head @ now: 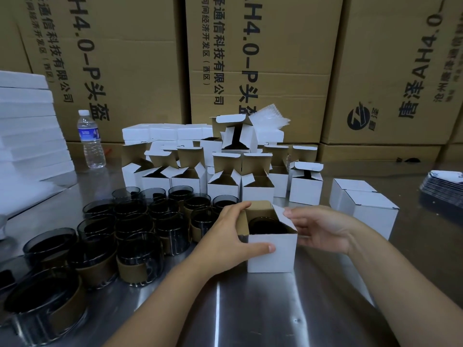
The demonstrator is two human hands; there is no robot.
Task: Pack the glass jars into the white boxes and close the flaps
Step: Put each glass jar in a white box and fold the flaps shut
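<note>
white box (271, 251) with jar (268, 225) inside, left hand (225, 236) gripping it, right hand (323, 229) pinching flap (281, 217).

Dark glass jar (266, 225) upright inside open white box (271, 254)

We face a wall of stacked brown cardboard cartons (130, 71) printed in black. Our stainless-steel worktop (275, 309) reflects light in pale streaks. White foam slabs (27, 136) are piled at the left, near a water bottle (90, 139).
</note>
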